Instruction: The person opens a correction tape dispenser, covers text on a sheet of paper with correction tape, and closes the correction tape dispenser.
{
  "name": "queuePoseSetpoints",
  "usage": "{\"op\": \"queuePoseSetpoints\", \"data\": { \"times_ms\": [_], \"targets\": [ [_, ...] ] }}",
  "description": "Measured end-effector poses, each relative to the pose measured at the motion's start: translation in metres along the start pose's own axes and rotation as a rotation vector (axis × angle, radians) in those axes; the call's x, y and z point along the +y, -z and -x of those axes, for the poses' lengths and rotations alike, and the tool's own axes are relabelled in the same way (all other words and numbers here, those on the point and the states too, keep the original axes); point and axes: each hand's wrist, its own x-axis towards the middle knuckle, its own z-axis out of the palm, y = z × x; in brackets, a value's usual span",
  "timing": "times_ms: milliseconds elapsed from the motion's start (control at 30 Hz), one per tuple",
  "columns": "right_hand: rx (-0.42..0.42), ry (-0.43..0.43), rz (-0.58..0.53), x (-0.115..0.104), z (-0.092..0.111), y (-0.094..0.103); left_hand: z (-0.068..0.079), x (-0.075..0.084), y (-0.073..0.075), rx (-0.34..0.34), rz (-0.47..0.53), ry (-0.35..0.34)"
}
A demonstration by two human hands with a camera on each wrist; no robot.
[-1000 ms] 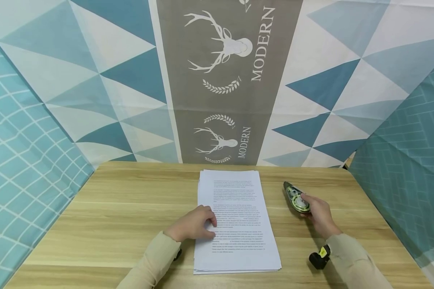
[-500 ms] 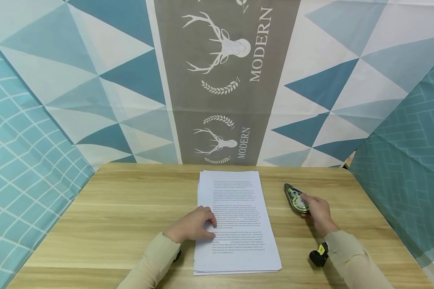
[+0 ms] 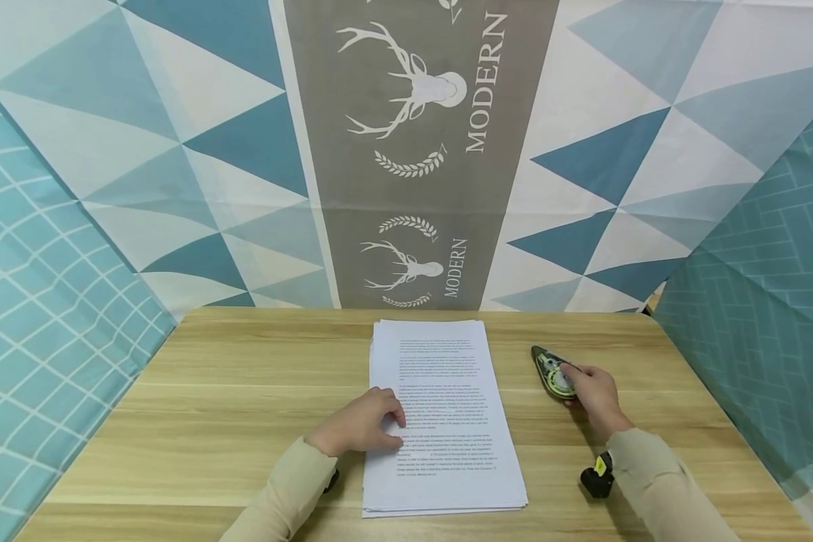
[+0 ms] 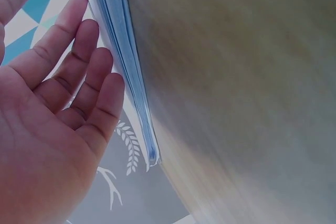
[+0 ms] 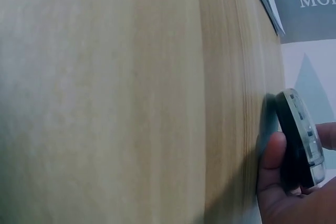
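Observation:
A stack of printed paper (image 3: 447, 482) lies on the wooden table in front of me. My left hand (image 3: 360, 423) rests at its left side, thumb and fingers bent loosely over the top sheet. In the left wrist view the fingers (image 4: 107, 95) are spread beside the layered edge of the paper stack (image 4: 123, 51), holding nothing. To the right of the paper, my right hand (image 3: 598, 397) pinches a dark correction tape dispenser (image 3: 549, 367) with a green-rimmed clear window, its narrow tip pointing away from me. The right wrist view shows this dispenser (image 5: 300, 135) tilted between thumb and fingers, close over the table.
The wooden table (image 3: 244, 376) ends at a patterned cloth backdrop (image 3: 420, 188) with deer heads and triangles. Blue tiled-print cloth (image 3: 47, 301) hangs at the left, and darker teal cloth (image 3: 759, 301) at the right. A black wrist camera (image 3: 598, 480) is on the right wrist.
My right hand has shifted very slightly to the left with the correction tape dispenser. The left hand and the paper stack stay as they were.

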Motion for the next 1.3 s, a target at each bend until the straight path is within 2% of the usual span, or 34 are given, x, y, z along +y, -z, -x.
{"op": "queuePoseSetpoints", "data": {
  "times_ms": [233, 633, 967, 1300],
  "targets": [
    [0.001, 0.027, 0.119, -0.001, 0.002, 0.004, 0.0, 0.0, 0.0, -0.001, -0.002, -0.001],
    [-0.011, 0.043, 0.21, -0.004, 0.004, 0.009, -0.001, 0.001, -0.001, 0.0, -0.004, -0.008],
    [0.012, 0.059, 0.35, -0.005, 0.006, 0.014, -0.001, 0.003, 0.001, 0.004, -0.007, -0.016],
    [0.01, 0.099, 0.385, -0.005, 0.009, 0.015, 0.002, 0.005, 0.002, 0.008, -0.002, -0.006]
  ]
}}
